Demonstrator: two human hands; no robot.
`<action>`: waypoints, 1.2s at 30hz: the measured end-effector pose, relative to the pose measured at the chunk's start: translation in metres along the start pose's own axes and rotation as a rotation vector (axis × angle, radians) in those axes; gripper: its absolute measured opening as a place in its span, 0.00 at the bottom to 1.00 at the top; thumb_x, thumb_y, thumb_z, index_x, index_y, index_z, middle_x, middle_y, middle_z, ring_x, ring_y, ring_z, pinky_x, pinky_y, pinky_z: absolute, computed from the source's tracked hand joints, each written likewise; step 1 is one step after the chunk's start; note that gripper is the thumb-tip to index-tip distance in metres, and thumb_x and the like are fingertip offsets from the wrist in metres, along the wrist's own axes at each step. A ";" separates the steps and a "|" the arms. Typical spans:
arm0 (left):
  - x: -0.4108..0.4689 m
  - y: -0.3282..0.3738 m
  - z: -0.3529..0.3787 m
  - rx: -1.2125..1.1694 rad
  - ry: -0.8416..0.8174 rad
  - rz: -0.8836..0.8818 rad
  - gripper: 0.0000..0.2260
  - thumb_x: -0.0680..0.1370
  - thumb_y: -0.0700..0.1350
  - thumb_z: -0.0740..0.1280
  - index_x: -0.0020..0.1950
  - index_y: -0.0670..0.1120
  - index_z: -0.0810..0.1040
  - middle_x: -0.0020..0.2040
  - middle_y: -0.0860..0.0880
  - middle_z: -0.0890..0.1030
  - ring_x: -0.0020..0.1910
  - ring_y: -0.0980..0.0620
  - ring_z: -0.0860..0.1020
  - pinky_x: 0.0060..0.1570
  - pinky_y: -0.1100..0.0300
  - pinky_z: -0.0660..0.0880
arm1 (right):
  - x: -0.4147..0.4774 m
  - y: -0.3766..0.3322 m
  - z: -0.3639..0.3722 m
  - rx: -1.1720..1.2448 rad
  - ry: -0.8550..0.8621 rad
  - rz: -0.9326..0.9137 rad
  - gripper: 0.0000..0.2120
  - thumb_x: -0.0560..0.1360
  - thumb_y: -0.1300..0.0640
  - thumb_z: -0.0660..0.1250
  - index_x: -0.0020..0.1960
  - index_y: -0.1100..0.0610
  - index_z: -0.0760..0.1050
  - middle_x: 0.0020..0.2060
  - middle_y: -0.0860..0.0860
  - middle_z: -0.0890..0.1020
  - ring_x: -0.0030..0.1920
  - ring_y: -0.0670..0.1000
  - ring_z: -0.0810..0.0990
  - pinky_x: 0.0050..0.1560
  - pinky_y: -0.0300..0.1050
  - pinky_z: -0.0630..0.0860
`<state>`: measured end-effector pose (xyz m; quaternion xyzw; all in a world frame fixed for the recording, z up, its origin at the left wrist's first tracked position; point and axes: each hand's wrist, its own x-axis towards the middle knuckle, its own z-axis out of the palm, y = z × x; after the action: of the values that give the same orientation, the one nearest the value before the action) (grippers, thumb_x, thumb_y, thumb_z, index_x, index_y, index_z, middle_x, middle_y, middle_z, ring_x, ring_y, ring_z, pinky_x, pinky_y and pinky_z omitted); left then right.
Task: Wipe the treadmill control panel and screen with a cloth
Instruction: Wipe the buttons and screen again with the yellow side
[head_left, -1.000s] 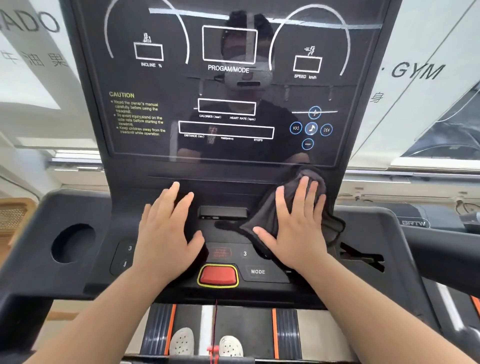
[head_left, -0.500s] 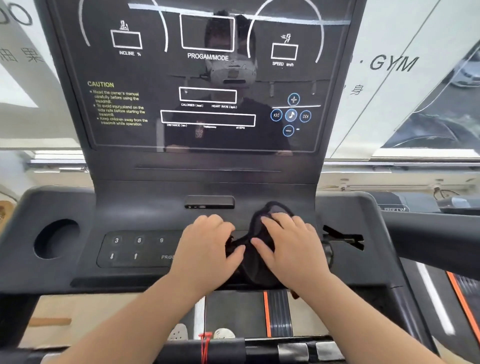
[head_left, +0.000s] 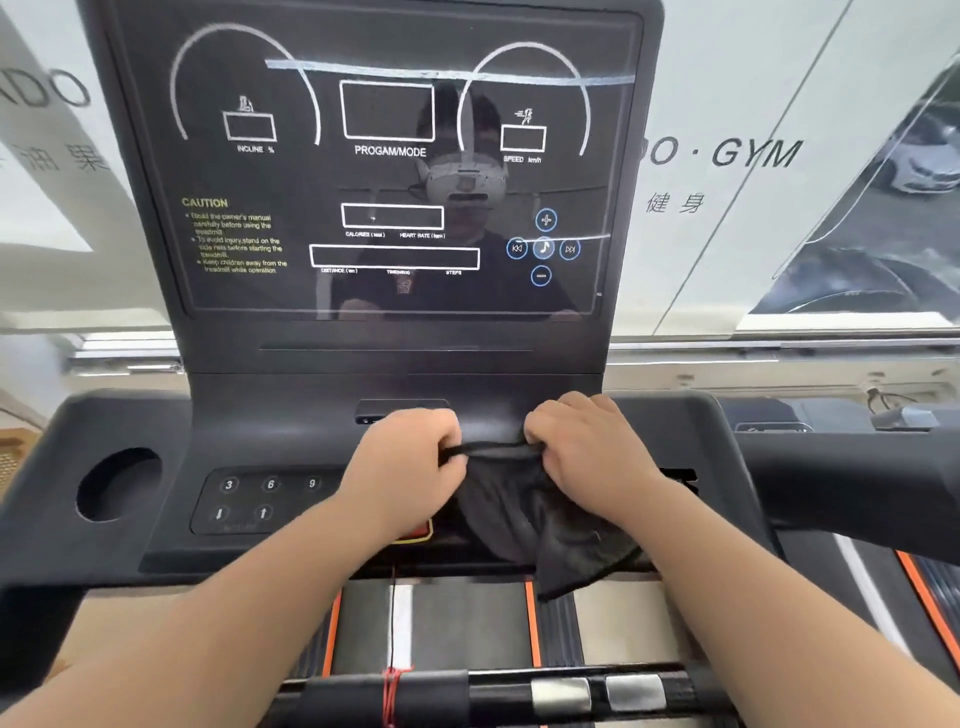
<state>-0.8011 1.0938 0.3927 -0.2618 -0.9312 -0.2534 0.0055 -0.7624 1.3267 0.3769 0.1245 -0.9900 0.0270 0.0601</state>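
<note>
A black cloth (head_left: 524, 509) hangs over the middle of the treadmill control panel (head_left: 260, 499), its top edge stretched taut between both hands. My left hand (head_left: 410, 457) pinches the cloth's left end with curled fingers. My right hand (head_left: 587, 447) grips the right end the same way. The cloth's lower part drapes past the panel's front edge. The dark glossy screen (head_left: 395, 176) stands upright behind the hands and shows white outlines, yellow caution text and blue media buttons. Part of the red stop button (head_left: 415, 532) shows below my left wrist.
A round cup holder (head_left: 117, 483) sits at the panel's left end. Number and arrow keys (head_left: 270, 486) lie left of my hands. A black handrail (head_left: 852, 467) runs off to the right. The belt (head_left: 467, 618) and a front bar (head_left: 519, 696) lie below.
My hands lifted off the panel, came together on the cloth, then drew apart, stretching its top edge. The head view tilted up and shifted.
</note>
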 end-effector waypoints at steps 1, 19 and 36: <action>0.005 0.003 -0.007 -0.045 0.002 -0.034 0.10 0.72 0.46 0.71 0.36 0.50 0.70 0.33 0.55 0.74 0.36 0.50 0.73 0.39 0.55 0.69 | 0.001 0.004 -0.008 0.053 -0.005 0.049 0.13 0.70 0.62 0.68 0.42 0.48 0.64 0.38 0.44 0.75 0.44 0.56 0.74 0.43 0.50 0.63; 0.016 0.043 -0.084 0.039 0.024 0.207 0.07 0.71 0.47 0.73 0.37 0.52 0.76 0.34 0.58 0.77 0.36 0.59 0.75 0.40 0.59 0.70 | -0.024 0.015 -0.106 0.204 0.158 0.091 0.07 0.73 0.58 0.74 0.50 0.50 0.82 0.44 0.46 0.79 0.49 0.54 0.79 0.45 0.47 0.70; 0.026 0.015 0.049 0.175 -0.180 -0.059 0.11 0.80 0.53 0.64 0.54 0.47 0.79 0.51 0.48 0.78 0.51 0.45 0.78 0.50 0.51 0.76 | -0.046 -0.003 -0.003 0.156 -0.040 0.614 0.18 0.82 0.43 0.63 0.68 0.50 0.75 0.57 0.52 0.77 0.58 0.58 0.77 0.52 0.53 0.77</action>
<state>-0.8097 1.1408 0.3607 -0.2547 -0.9538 -0.1466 -0.0626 -0.7169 1.3350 0.3746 -0.1755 -0.9773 0.1173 0.0198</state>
